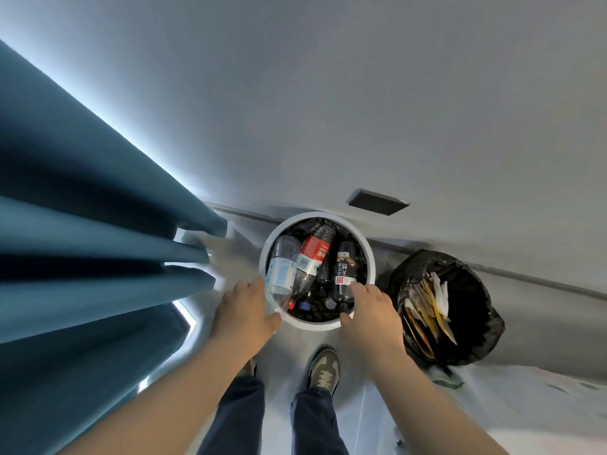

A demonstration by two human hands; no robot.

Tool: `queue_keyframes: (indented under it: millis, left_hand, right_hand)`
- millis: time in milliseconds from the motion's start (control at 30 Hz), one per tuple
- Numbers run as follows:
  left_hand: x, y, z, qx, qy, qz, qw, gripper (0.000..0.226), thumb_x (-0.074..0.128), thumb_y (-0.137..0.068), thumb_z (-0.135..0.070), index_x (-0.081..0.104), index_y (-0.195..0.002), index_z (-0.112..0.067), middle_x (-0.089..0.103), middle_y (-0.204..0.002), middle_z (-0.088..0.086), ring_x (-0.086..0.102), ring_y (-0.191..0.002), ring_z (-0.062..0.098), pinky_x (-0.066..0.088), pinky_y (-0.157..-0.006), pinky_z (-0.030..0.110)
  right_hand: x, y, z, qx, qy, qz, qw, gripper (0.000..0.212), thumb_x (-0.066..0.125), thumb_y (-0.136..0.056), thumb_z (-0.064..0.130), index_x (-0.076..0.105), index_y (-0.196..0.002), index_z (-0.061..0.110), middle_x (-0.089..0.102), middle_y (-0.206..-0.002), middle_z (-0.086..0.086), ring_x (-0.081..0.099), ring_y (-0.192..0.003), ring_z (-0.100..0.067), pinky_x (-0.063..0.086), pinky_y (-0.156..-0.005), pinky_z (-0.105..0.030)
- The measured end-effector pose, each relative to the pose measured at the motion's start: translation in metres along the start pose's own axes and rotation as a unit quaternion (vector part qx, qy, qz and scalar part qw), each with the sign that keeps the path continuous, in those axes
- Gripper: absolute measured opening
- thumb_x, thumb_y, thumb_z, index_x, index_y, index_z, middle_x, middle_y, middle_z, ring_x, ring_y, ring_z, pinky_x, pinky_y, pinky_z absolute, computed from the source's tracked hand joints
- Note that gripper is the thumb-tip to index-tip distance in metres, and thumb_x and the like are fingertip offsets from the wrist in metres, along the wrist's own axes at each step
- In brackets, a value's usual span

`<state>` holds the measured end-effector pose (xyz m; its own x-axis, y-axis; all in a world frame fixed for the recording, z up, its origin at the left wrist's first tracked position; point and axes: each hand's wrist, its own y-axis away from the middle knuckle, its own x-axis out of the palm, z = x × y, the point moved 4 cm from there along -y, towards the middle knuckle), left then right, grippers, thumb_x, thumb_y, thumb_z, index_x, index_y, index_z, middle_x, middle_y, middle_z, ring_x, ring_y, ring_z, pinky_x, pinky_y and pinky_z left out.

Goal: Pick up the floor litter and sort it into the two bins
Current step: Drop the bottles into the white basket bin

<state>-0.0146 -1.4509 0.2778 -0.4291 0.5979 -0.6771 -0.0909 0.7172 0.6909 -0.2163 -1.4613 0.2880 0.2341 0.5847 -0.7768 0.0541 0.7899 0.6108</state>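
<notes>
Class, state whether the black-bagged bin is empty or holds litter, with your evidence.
Holds litter: yellow and white paper scraps lie inside the black-bagged bin, below its rim.

Teal pleated curtain (82, 241) at left, grey wall (328, 93), dark rectangular plate (377, 202) low on the wall, pale floor (525, 405)

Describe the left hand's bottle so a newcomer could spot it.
Right of the blue curtain stands the white round bin. At its near-left rim the left hand grips a clear bottle with a pale blue label; the red-labelled bottle beside it and the black-labelled bottle under the right hand are dark.
</notes>
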Motion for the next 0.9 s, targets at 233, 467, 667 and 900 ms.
queue_keyframes:
  millis: [233, 467, 667, 900]
  left_hand:
    - [-0.092, 0.087, -0.025, 0.089, -0.015, -0.003, 0.996, 0.036, 0.058, -0.085, -0.035, 0.050, -0.117, -0.019, 0.052, -0.119, 0.003, 0.051, -0.107, 0.024, 0.045, -0.085, 0.032]
    - [-0.184, 0.170, -0.041, 0.141, -0.044, -0.022, 0.989, 0.042, 0.055, -0.090, -0.035, 0.046, -0.128, -0.019, 0.048, -0.127, 0.003, 0.050, -0.114, 0.022, 0.039, -0.085, 0.029]
    - [-0.246, 0.235, -0.045, 0.160, -0.046, -0.039, 0.985, 0.035, 0.055, -0.088, -0.033, 0.050, -0.120, -0.019, 0.053, -0.118, 0.002, 0.054, -0.102, 0.020, 0.044, -0.085, 0.031]
    - [-0.301, 0.296, -0.052, 0.128, -0.020, -0.106, 0.986, 0.033, 0.056, -0.088, -0.035, 0.053, -0.117, -0.021, 0.056, -0.116, -0.002, 0.057, -0.104, 0.019, 0.046, -0.089, 0.033]
  right_hand:
    - [-0.096, 0.075, 0.033, -0.095, 0.017, -0.013, 0.995, 0.034, 0.051, -0.091, 0.019, 0.051, -0.125, 0.017, 0.053, -0.121, -0.001, 0.049, -0.113, -0.023, 0.045, -0.093, -0.034]
    - [-0.185, 0.158, 0.069, -0.144, 0.042, -0.029, 0.988, 0.041, 0.055, -0.087, 0.022, 0.052, -0.128, 0.018, 0.055, -0.123, -0.001, 0.049, -0.116, -0.023, 0.045, -0.092, -0.033]
    - [-0.252, 0.208, 0.096, -0.173, 0.057, -0.031, 0.983, 0.038, 0.058, -0.085, 0.022, 0.054, -0.122, 0.017, 0.057, -0.119, -0.002, 0.053, -0.113, -0.023, 0.045, -0.090, -0.035]
    - [-0.324, 0.242, 0.116, -0.241, 0.069, -0.064, 0.966, 0.040, 0.058, -0.087, 0.027, 0.054, -0.127, 0.026, 0.056, -0.125, 0.004, 0.052, -0.117, -0.017, 0.043, -0.095, -0.031]
